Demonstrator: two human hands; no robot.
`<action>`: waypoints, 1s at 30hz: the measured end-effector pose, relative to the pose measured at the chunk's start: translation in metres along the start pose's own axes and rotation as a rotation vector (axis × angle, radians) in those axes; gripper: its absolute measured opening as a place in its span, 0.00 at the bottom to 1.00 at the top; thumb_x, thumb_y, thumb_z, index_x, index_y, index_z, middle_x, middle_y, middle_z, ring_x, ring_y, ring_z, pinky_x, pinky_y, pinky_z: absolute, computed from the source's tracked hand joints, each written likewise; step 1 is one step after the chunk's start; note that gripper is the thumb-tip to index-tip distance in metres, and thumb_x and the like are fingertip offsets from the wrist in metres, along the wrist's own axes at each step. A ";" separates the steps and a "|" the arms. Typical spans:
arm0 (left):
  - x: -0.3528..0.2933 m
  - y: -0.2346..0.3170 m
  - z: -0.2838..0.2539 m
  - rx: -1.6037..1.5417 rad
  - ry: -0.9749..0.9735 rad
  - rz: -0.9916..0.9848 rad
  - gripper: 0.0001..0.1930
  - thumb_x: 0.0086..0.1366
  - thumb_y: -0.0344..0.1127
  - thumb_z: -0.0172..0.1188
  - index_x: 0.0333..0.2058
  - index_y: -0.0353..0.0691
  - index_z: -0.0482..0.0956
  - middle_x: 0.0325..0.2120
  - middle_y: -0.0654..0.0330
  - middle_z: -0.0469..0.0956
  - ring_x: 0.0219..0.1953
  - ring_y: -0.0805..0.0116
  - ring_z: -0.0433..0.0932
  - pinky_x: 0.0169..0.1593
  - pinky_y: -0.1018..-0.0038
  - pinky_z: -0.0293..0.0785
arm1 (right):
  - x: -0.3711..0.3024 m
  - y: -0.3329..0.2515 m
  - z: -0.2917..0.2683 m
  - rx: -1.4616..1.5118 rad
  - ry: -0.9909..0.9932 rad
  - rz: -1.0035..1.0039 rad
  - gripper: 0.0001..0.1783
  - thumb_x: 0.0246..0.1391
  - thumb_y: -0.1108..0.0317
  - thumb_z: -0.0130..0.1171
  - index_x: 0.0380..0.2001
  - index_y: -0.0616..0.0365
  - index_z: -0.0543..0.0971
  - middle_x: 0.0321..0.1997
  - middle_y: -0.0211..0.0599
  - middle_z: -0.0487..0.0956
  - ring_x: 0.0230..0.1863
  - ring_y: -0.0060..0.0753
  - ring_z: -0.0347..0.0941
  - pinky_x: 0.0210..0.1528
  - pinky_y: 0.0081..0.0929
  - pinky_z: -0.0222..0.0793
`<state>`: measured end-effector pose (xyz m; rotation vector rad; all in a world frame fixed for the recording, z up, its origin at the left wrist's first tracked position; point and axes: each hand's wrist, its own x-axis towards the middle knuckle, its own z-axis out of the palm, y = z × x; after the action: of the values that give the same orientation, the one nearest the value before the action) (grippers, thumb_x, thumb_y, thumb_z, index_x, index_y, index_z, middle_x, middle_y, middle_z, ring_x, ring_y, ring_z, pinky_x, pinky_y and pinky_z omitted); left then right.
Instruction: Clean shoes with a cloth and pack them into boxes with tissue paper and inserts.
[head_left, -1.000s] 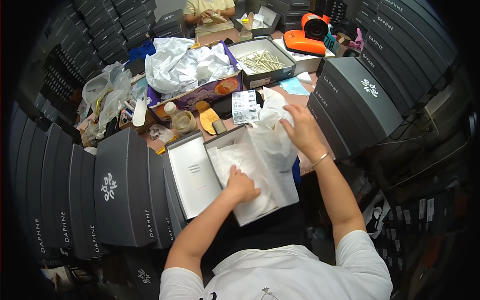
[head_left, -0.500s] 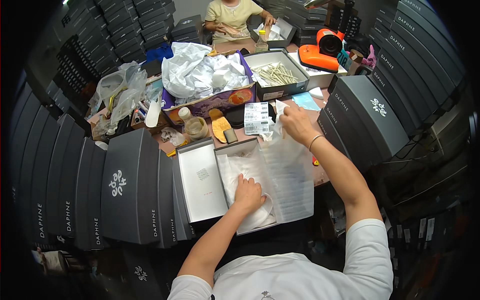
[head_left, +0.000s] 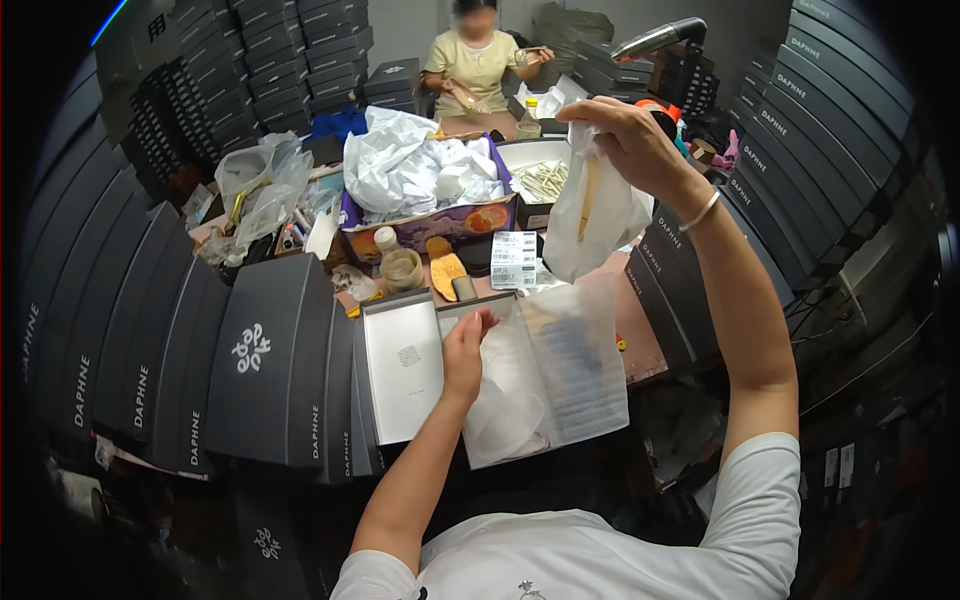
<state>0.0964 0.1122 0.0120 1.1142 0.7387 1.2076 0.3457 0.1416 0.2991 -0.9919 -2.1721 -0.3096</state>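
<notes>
My right hand (head_left: 625,140) is raised over the right side of the table, fingers closed on the top of a translucent white bag (head_left: 570,235). The bag hangs down, and a slim tan shape shows through it, too veiled to name. Above the open grey shoebox (head_left: 510,458) hovers my left hand (head_left: 465,350), slightly blurred, its fingers loosely bent and apart with nothing seen in them. White wrapping (head_left: 505,410) lies inside the box. A translucent sheet (head_left: 585,370) drapes over the box's right side. The box lid (head_left: 400,385) lies inner side up at the left.
Stacked shoeboxes (head_left: 265,370) flank me left and right. Behind the work spot stand a purple carton (head_left: 430,235) of crumpled paper, a jar (head_left: 400,268), a label sheet (head_left: 514,260) and a box of pale sticks (head_left: 540,180). Across the table sits another person (head_left: 475,75).
My right hand has lifted the translucent bag up from the table. My left hand has come off the wrapping in the box. The person opposite has raised one hand.
</notes>
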 end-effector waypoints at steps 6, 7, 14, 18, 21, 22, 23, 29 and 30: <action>-0.034 0.059 0.014 -0.604 -0.610 -0.247 0.31 0.66 0.56 0.51 0.60 0.39 0.64 0.52 0.53 0.71 0.56 0.59 0.71 0.59 0.68 0.68 | -0.036 -0.150 0.032 0.174 -0.195 -0.146 0.15 0.44 0.77 0.56 0.39 0.57 0.75 0.34 0.39 0.73 0.35 0.43 0.75 0.38 0.37 0.71; -0.049 0.040 0.007 -0.046 -0.455 0.170 0.30 0.65 0.51 0.53 0.59 0.38 0.64 0.52 0.54 0.71 0.55 0.61 0.71 0.58 0.69 0.69 | -0.051 -0.168 0.049 0.201 -0.238 -0.171 0.13 0.44 0.76 0.57 0.37 0.57 0.74 0.33 0.38 0.72 0.34 0.41 0.74 0.37 0.36 0.71; -0.131 0.058 -0.084 -0.070 0.194 -0.405 0.29 0.54 0.26 0.64 0.56 0.32 0.67 0.47 0.59 0.75 0.50 0.67 0.75 0.55 0.71 0.70 | -0.189 -0.227 0.122 0.905 -0.505 0.187 0.19 0.50 0.71 0.59 0.46 0.60 0.73 0.44 0.45 0.74 0.46 0.40 0.74 0.46 0.31 0.72; -0.128 0.092 -0.111 0.433 -0.073 -0.084 0.34 0.45 0.18 0.63 0.55 0.39 0.70 0.48 0.58 0.76 0.50 0.64 0.75 0.55 0.68 0.69 | -0.240 -0.195 0.106 1.783 -0.086 0.941 0.39 0.58 0.64 0.58 0.68 0.58 0.54 0.64 0.50 0.65 0.64 0.43 0.65 0.63 0.34 0.63; -0.085 0.108 -0.081 0.726 -0.180 -0.019 0.39 0.44 0.18 0.66 0.58 0.45 0.67 0.48 0.56 0.75 0.51 0.64 0.74 0.54 0.71 0.69 | -0.235 -0.188 0.091 1.181 -0.332 0.667 0.43 0.56 0.62 0.59 0.69 0.60 0.49 0.67 0.56 0.61 0.67 0.50 0.60 0.66 0.36 0.55; -0.067 0.107 -0.073 0.669 -0.124 -0.075 0.40 0.46 0.18 0.65 0.60 0.45 0.64 0.49 0.55 0.74 0.49 0.64 0.75 0.52 0.73 0.70 | -0.233 -0.189 0.089 1.018 -0.371 0.645 0.45 0.56 0.62 0.59 0.69 0.61 0.48 0.67 0.58 0.60 0.67 0.52 0.59 0.67 0.36 0.54; -0.046 0.098 -0.070 0.553 -0.075 -0.103 0.41 0.50 0.18 0.63 0.63 0.44 0.59 0.49 0.54 0.73 0.47 0.63 0.76 0.51 0.74 0.71 | -0.226 -0.193 0.094 0.906 -0.349 0.721 0.45 0.56 0.61 0.59 0.69 0.63 0.47 0.66 0.60 0.60 0.67 0.54 0.59 0.67 0.36 0.53; -0.010 -0.014 -0.023 0.039 -0.077 -0.310 0.38 0.63 0.33 0.56 0.67 0.36 0.45 0.57 0.44 0.64 0.57 0.57 0.68 0.58 0.69 0.66 | -0.237 -0.169 0.175 0.532 -0.278 0.917 0.45 0.55 0.63 0.59 0.67 0.68 0.46 0.60 0.65 0.66 0.59 0.57 0.67 0.59 0.37 0.63; -0.021 -0.057 -0.027 0.089 -0.097 -0.280 0.38 0.65 0.36 0.54 0.67 0.32 0.43 0.60 0.42 0.61 0.60 0.54 0.65 0.62 0.67 0.62 | -0.233 -0.169 0.192 0.487 -0.352 0.901 0.44 0.55 0.64 0.58 0.67 0.68 0.47 0.59 0.67 0.66 0.56 0.60 0.69 0.57 0.40 0.65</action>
<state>0.0864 0.1007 -0.0528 1.0930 0.8498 0.8859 0.2275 -0.0111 0.0121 -1.6606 -1.7053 0.8215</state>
